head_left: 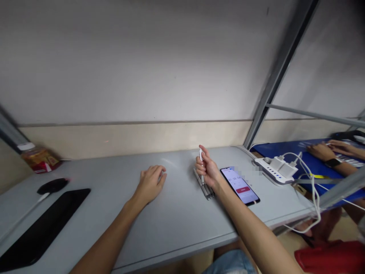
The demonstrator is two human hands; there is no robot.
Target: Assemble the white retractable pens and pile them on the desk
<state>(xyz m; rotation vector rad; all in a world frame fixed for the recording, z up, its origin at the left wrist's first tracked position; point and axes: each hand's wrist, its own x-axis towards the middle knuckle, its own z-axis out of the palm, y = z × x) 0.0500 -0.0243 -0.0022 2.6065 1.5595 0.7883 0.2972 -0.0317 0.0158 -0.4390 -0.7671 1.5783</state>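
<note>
R hand (210, 172): pen (200, 155) gripped in your fingers (199, 167)
L hand (151, 183) on desk (176, 220) w/ fingers slack, open; other pens (206, 191) nr phone (238, 184)

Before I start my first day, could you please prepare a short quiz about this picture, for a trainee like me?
1. What does the right hand hold?
2. True or false: the screen of the phone is lit.
3. Where on the desk is the power strip? a) left end b) middle c) right end

Key: 1. A pen. 2. True. 3. c.
</note>
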